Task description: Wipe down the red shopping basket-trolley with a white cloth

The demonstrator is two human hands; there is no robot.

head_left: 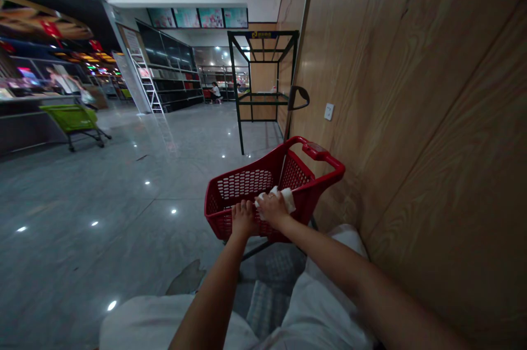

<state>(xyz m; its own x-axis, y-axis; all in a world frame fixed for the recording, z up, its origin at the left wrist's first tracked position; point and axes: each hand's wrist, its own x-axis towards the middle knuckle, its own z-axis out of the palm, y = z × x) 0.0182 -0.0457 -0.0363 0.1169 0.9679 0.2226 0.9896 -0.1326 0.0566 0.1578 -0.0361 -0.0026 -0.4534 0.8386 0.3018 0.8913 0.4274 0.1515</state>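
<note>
A red plastic shopping cart (247, 182) stands in front of me beside a wooden wall, its red handle (325, 157) at the far right. My left hand (244, 219) is closed over the cart's near rim. Right beside it, my right hand (272, 210) presses a crumpled white cloth (286, 196) against the same rim, fingers closed on it. Both forearms reach forward over my white-clad knees.
The wood-panelled wall (411, 119) with a white socket (328, 112) runs close on the right. A dark metal shelf frame (263, 86) stands beyond the cart. A green cart (74, 119) and a ladder (146, 84) are at the far left on the glossy grey floor.
</note>
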